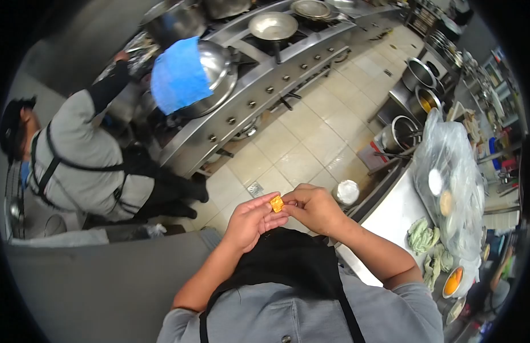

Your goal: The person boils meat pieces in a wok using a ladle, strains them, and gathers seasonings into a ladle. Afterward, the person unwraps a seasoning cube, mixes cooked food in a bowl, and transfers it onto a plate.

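In front of my black apron (282, 257), my two hands meet at a small, shiny golden-orange square piece (277, 203). My left hand (250, 222) has its palm turned up, the piece between thumb and fingers. From the other side, the closed fingertips of my right hand (317, 210) pinch at the edge of the same piece. Whether it is a wrapped cube or bare food is too small to tell.
At left, another person (82, 154) reaches toward the stove (259, 103). A blue cloth (181, 74) covers part of a domed lid. On the right counter (385, 226) lie a plastic bag (448, 171) and green cloths (422, 235). A white-topped container (346, 192) stands on the floor.
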Tool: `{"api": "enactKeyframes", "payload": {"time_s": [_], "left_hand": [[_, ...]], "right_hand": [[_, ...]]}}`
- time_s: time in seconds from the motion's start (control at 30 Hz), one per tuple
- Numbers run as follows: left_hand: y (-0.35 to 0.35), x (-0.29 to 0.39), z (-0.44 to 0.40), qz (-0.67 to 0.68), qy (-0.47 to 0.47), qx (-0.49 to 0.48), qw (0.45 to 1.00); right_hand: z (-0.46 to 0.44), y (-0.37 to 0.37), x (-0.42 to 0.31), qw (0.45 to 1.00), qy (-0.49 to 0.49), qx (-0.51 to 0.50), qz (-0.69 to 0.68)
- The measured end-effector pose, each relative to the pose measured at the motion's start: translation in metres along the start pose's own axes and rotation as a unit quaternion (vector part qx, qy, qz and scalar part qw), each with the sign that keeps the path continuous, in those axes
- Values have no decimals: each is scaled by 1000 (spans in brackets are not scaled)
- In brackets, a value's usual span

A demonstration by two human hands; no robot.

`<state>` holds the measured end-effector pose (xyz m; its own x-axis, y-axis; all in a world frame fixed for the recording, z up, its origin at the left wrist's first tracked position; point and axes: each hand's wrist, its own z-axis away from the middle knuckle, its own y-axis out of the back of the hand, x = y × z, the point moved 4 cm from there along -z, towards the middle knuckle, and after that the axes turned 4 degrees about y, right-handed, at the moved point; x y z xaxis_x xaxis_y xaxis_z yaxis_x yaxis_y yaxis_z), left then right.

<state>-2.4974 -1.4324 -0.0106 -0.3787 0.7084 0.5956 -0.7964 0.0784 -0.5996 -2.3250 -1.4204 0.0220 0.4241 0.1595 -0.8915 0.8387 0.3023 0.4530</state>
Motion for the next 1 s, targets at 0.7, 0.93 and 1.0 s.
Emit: {"api": "enactKeyframes", "payload": {"time_s": [0.7, 0.93, 1.0], "left_hand": [[-190, 166, -435, -456, -156, -280, 830], [-304, 151, -563, -486, -164, -287, 809], [-342, 168, -578, -542, -242, -271, 758]], "right_hand": [[-177, 253, 178, 789, -222, 417, -393], [-192, 373, 280, 724, -200, 491, -442], [-204, 414, 292, 707, -216, 474, -478]]}}
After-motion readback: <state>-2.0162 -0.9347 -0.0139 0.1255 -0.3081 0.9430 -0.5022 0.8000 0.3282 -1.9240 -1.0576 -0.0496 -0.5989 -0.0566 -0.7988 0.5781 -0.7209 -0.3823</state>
